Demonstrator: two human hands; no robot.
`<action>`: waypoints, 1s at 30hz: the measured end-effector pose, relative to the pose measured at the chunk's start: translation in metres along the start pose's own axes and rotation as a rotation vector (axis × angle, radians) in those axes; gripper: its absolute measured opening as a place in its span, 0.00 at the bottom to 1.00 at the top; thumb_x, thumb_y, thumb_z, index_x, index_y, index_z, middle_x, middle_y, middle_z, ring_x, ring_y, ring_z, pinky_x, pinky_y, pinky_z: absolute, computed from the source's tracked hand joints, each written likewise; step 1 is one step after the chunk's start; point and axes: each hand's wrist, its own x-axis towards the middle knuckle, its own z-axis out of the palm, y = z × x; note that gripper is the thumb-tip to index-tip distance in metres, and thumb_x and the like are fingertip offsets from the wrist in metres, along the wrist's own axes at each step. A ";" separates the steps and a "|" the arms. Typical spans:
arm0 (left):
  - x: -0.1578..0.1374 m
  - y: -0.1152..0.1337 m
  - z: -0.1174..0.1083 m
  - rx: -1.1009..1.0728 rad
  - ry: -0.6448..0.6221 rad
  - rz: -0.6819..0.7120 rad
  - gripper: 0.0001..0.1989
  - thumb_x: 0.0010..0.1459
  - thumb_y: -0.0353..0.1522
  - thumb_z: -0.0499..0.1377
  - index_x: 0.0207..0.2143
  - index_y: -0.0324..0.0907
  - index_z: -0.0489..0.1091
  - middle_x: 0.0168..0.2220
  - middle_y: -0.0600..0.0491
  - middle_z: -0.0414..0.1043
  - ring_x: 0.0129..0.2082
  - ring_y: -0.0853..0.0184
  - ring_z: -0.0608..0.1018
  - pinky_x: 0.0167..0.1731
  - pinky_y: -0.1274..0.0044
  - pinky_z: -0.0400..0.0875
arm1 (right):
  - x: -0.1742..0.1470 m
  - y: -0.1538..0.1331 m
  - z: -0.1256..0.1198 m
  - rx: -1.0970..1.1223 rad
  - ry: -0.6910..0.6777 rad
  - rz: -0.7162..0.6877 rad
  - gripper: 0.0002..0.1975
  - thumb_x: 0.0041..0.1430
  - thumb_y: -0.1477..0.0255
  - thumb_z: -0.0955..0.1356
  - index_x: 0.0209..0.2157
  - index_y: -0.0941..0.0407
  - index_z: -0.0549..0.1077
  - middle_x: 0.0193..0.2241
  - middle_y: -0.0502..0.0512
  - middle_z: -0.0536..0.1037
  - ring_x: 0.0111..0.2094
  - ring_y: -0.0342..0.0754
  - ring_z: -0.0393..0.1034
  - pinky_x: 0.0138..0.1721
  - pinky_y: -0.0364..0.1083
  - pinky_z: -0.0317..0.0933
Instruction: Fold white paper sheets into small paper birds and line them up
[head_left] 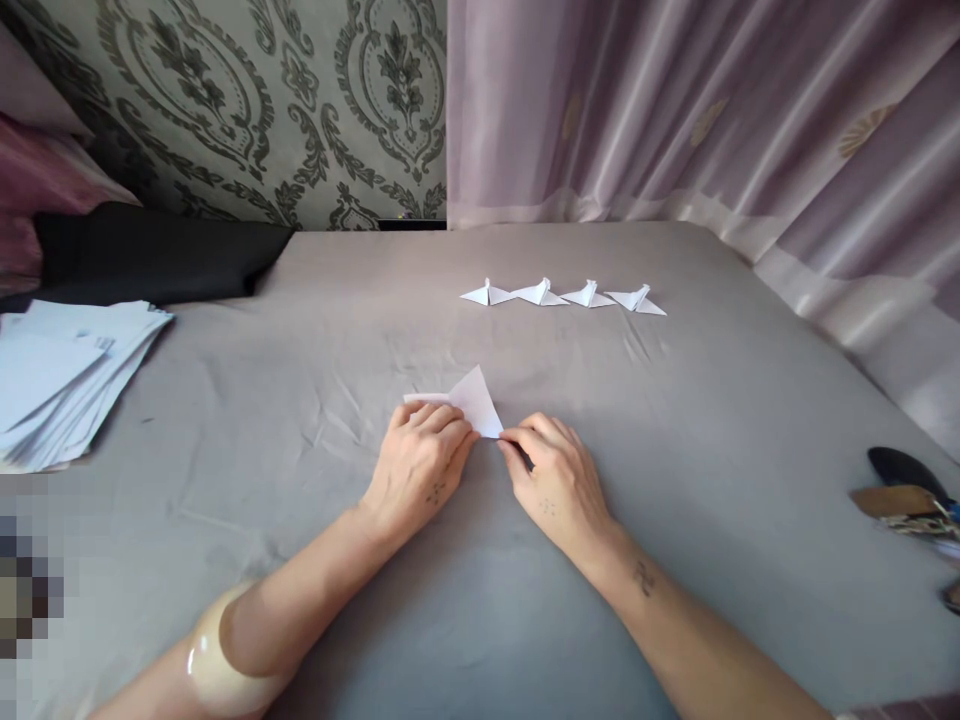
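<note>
A partly folded sheet of white paper (pixel 478 402) lies on the grey cloth in front of me, one triangular flap pointing up and away. My left hand (pixel 426 450) rests over its left and near part, fingers curled down on it and hiding some folds. At the paper's right lower corner, the thumb and forefinger of my right hand (pixel 556 468) pinch the tip. Farther back stands a row of several folded paper birds (pixel 545 292), their wings spread and nearly touching.
Grey cloth (pixel 712 400) covers the surface. A stack of white papers (pixel 67 380) lies at the left, below a black cloth (pixel 150 250). Dark and brown items (pixel 907 500) sit at the right edge. A curtain (pixel 600 110) hangs behind.
</note>
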 end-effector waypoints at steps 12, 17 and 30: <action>0.005 0.000 0.001 -0.060 -0.043 -0.112 0.14 0.66 0.33 0.51 0.31 0.41 0.74 0.35 0.50 0.78 0.38 0.61 0.77 0.41 0.69 0.62 | 0.008 0.000 0.003 -0.001 0.010 0.050 0.07 0.63 0.72 0.65 0.33 0.54 0.75 0.31 0.54 0.75 0.35 0.49 0.68 0.39 0.48 0.58; 0.007 0.000 0.001 -0.054 -0.048 -0.120 0.14 0.65 0.33 0.51 0.30 0.41 0.73 0.34 0.50 0.78 0.38 0.61 0.77 0.41 0.69 0.62 | 0.010 -0.001 0.003 0.020 0.019 0.078 0.08 0.62 0.74 0.65 0.30 0.54 0.75 0.30 0.53 0.75 0.35 0.49 0.69 0.38 0.47 0.58; 0.011 -0.002 0.000 -0.008 -0.084 -0.139 0.13 0.65 0.34 0.52 0.29 0.41 0.72 0.33 0.51 0.77 0.37 0.62 0.78 0.41 0.69 0.62 | 0.013 -0.005 0.006 -0.028 -0.008 0.151 0.07 0.61 0.73 0.66 0.29 0.55 0.75 0.30 0.52 0.75 0.36 0.49 0.69 0.38 0.47 0.55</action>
